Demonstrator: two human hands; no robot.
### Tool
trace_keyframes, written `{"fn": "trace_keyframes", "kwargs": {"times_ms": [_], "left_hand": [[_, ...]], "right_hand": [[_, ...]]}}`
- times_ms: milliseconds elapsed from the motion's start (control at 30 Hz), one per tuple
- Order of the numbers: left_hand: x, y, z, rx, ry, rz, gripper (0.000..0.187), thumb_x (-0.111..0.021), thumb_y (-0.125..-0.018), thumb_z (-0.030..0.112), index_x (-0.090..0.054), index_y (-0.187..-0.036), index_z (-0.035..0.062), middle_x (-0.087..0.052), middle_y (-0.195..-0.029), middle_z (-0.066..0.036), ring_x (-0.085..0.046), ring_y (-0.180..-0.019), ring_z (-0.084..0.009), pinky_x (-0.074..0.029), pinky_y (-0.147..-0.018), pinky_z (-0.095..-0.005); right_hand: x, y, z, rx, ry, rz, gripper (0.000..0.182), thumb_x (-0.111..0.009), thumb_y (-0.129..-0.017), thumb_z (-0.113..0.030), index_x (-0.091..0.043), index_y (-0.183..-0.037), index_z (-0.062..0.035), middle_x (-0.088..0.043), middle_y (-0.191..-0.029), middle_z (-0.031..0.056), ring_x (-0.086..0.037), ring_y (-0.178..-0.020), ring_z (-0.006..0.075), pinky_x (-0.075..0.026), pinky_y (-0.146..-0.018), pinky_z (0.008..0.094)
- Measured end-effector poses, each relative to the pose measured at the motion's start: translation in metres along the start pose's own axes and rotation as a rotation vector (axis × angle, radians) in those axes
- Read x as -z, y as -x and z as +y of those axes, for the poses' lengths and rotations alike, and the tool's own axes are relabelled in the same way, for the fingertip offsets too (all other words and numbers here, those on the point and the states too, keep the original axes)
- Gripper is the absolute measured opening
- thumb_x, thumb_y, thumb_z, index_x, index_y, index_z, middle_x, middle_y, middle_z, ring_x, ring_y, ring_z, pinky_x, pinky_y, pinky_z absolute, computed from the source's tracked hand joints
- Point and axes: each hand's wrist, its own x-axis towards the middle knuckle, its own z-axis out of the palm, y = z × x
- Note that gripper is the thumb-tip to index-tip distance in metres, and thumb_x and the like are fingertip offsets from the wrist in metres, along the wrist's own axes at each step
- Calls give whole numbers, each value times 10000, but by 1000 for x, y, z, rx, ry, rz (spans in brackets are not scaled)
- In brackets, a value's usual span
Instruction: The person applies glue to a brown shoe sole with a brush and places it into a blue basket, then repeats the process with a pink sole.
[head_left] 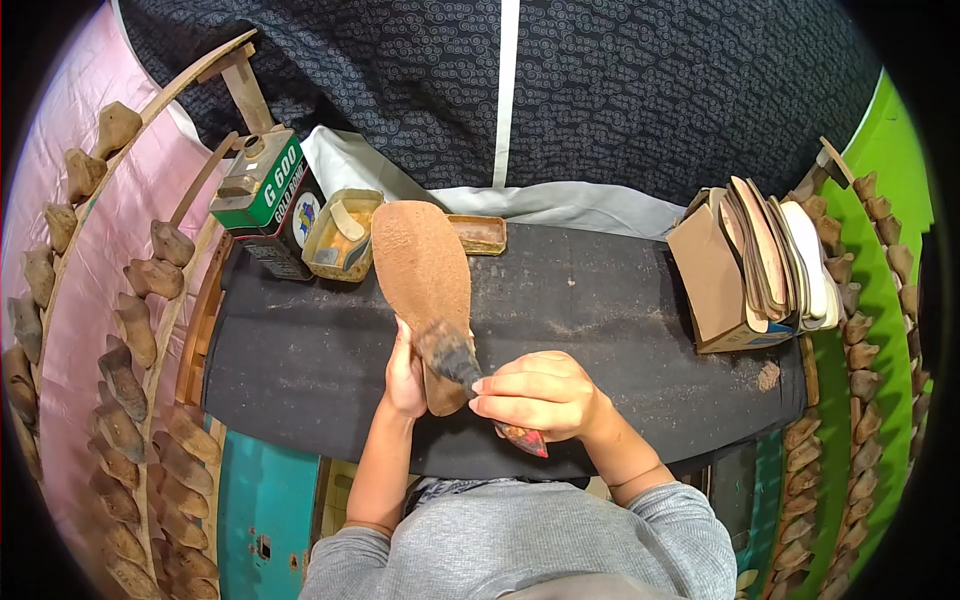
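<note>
A brown, rough-surfaced sole (pixel 420 262) is held upright above the black-covered table. My left hand (pixel 406 375) is wrapped round its narrow lower part from the left, thumb along the edge. My right hand (pixel 540 396) grips a brush (pixel 455 362) with a dark, worn head and a red-tipped handle (pixel 528 440). The bristles lie against the sole's middle. Some of the left fingers are hidden behind the sole.
A green G 600 can (pixel 262 205) stands at the back left, beside an open container (pixel 342 235) with tools in it. Behind the sole is a shallow tray (pixel 478 235). A cardboard box (pixel 712 275) of soles stands right. Racks of wooden lasts (pixel 122 375) flank the table (pixel 600 300).
</note>
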Motion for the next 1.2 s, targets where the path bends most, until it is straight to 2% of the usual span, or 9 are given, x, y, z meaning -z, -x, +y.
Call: {"fn": "trace_keyframes", "kwargs": {"times_ms": [133,233,367,533,600,667,767,900,1200], "left_hand": [[-2,0,-5,-78,-63,-2,644,-169,-959,539,-494,-1177,28,-618,-951,-140,-615,-825,-235,-514,-724,-363],[-1,2,0,-46,1,-84,609,-198,-971,514,-479,-1200,25,-613,-993,-129,-603,-874,-221,-498,-785,-355],[1,4,4,-64,-57,-36,656,-155,-961,536,-503,-1168,19,-620,-962,-145,-619,-824,-234,-517,-747,-372],[-2,6,0,-104,-49,101,675,-166,-954,555,-504,-1159,8,-614,-953,-144,-615,-822,-228,-518,-740,-369],[-7,7,8,-69,38,-17,667,-162,-957,550,-501,-1162,13,-607,-951,-143,-610,-824,-236,-516,-742,-371],[-10,4,12,-91,21,47,670,-166,-953,559,-497,-1161,14,-591,-958,-134,-592,-820,-237,-505,-724,-369],[-3,0,12,-193,73,-79,686,-180,-948,571,-489,-1179,4,-609,-984,-144,-605,-850,-225,-508,-756,-353],[-11,6,7,-54,25,-77,710,-198,-930,595,-484,-1156,-14,-565,-980,-150,-569,-834,-249,-487,-722,-384],[-7,4,1,-46,38,-120,681,-189,-941,574,-472,-1179,2,-564,-984,-151,-564,-836,-259,-487,-716,-387]], "right_hand": [[-7,-1,0,27,104,64,280,-705,-661,-113,-667,-927,-33,-640,-909,100,-647,-734,230,-542,-636,310],[-8,4,-3,7,48,12,289,-712,-657,-122,-665,-925,-27,-639,-915,104,-648,-739,234,-542,-637,309],[-4,7,-4,-39,-52,-58,291,-711,-655,-116,-663,-926,-22,-639,-913,108,-647,-737,240,-539,-630,307],[-10,2,-5,9,21,73,283,-694,-662,-90,-660,-933,-14,-633,-944,122,-647,-745,244,-536,-630,309],[-15,8,-5,0,30,66,274,-690,-666,-82,-662,-930,-16,-630,-957,125,-649,-759,242,-537,-635,314],[-15,13,-5,-6,-63,-12,276,-694,-662,-91,-662,-925,-13,-631,-954,128,-650,-769,241,-537,-634,316],[-13,15,-7,-13,-100,3,256,-693,-689,-110,-663,-922,-8,-632,-954,123,-650,-773,243,-536,-629,313],[-12,9,-7,29,-41,68,249,-700,-701,-116,-664,-923,-10,-634,-942,122,-649,-755,243,-534,-618,308],[-6,14,-13,-47,-90,21,250,-692,-689,-87,-660,-924,-8,-633,-944,128,-646,-740,244,-532,-617,313]]}}
